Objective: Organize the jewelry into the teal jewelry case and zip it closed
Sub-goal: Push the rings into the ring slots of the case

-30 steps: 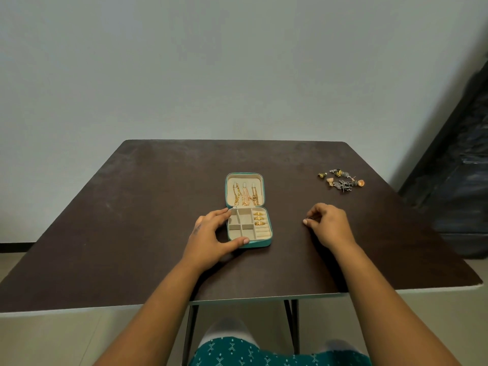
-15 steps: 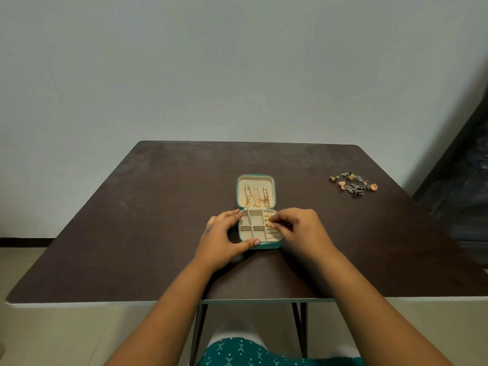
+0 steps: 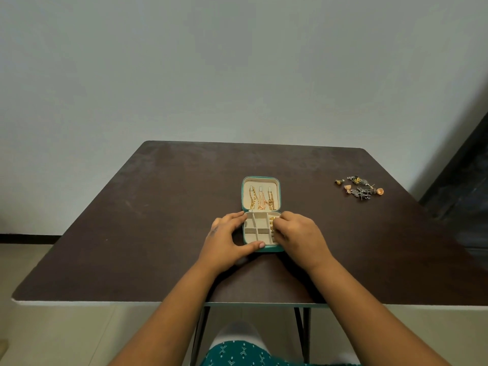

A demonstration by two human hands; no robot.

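Note:
The teal jewelry case lies open at the middle of the dark table, with its beige lid flat behind the tray. Three gold chains hang inside the lid. My left hand grips the tray's left side, thumb along its front edge. My right hand covers the tray's right column, fingertips pinched on a gold ring at the ring slots. A pile of loose earrings and small pieces lies far right on the table.
The table's near edge runs just below my forearms. A dark piece of furniture stands beside the table's right side. A plain wall rises behind the table.
My right hand moved left from the bare table to the case's right column and now pinches at the ring slots. My left hand has stayed on the case.

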